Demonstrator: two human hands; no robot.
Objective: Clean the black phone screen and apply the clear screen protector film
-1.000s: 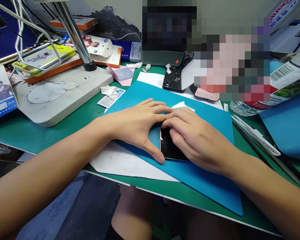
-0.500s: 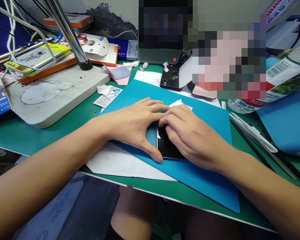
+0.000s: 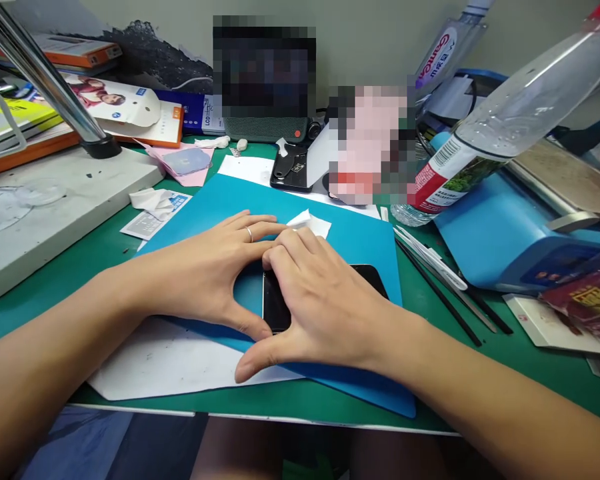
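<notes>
A black-screened phone lies flat on a blue mat, largely covered by my hands. My left hand, with a ring on one finger, curves round the phone's left end; its thumb is against the near corner and its fingers are at the far side. Across the screen lies my right hand, fingertips together near the left hand's fingers and thumb stretched out past the near edge. The contact under the right palm is hidden. Just beyond my fingers is a crumpled white wipe.
A lamp base stands at left by stacked boxes. Tweezers and thin tools lie right of the mat, near a tilted plastic bottle and a blue device. Behind the mat lies a dark phone part.
The view has turned right, so the scene shifts left. My right hand has gone from curled fingers to lying flatter over the phone, thumb now spread outward. The left hand keeps its place.
</notes>
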